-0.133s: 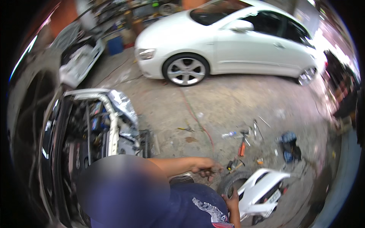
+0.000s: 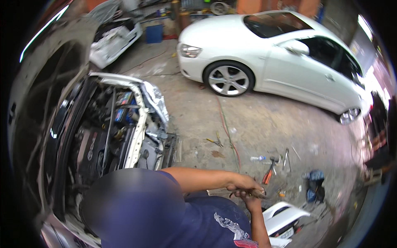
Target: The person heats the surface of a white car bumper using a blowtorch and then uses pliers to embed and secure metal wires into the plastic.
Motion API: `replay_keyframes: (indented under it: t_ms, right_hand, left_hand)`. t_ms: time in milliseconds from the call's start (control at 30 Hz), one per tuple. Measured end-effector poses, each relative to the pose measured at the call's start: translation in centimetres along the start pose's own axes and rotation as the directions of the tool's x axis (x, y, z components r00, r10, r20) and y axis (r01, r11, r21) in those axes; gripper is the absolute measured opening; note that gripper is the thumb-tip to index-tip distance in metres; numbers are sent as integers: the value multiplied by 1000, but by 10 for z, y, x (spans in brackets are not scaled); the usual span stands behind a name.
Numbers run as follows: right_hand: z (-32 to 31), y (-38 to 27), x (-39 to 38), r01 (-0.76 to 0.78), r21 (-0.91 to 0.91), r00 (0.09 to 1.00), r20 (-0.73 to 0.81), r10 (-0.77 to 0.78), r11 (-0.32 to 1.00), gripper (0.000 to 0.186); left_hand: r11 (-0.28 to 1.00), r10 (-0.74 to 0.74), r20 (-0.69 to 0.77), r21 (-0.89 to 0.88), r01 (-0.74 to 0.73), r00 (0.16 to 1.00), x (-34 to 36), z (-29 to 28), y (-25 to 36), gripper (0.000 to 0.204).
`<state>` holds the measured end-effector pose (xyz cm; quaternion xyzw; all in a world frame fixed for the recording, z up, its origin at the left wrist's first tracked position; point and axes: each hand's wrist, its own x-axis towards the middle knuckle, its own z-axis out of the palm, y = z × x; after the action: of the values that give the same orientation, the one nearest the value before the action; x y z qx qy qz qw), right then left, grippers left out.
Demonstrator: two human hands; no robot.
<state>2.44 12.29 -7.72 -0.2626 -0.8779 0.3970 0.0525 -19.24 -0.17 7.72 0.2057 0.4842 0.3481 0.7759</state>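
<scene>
My left hand (image 2: 245,183) reaches in from the left and meets my right hand (image 2: 250,201) in front of my dark blue shirt (image 2: 223,221). Between them is a short, brownish, stick-like thing (image 2: 258,193) whose kind I cannot make out. The fingers of both hands are curled around it, partly hiding it. Just beyond my right forearm, on the floor, lies a white car bumper (image 2: 285,217) with a plate on it. A red-orange handled tool (image 2: 268,175) lies just past my hands.
At left stands a car with its engine bay (image 2: 111,120) exposed under a raised hood (image 2: 45,82). A white car (image 2: 264,66) is parked across the back. Yellow-handled pliers (image 2: 214,142), a clear bottle (image 2: 258,158), a dark-and-blue bundle (image 2: 315,186) and a hose (image 2: 227,128) lie on the concrete.
My hands were apart and have come together. My right hand has left the tyre and bumper and moved up; my left has moved right. The surroundings have shifted right and tilted as my view turned.
</scene>
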Motion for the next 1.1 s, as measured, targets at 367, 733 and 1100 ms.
replay_keyframes:
  t_ms: [367,733,1100]
  right_hand:
    - [10,-185,140,-149,787,848,413,-332,598,70]
    - [33,-170,193,-358,549,549,778,-306,755,39]
    - [-16,-170,245,-431,326,596,803,-5,841,32]
  left_hand:
    - [389,495,-868,253,-886,-31,-92,-103,-19,34]
    - [589,395,-918,222,-777,38,-83,-99,-95,69]
    - [902,-426,-876,-431,30,227,-3,-99,-455,67]
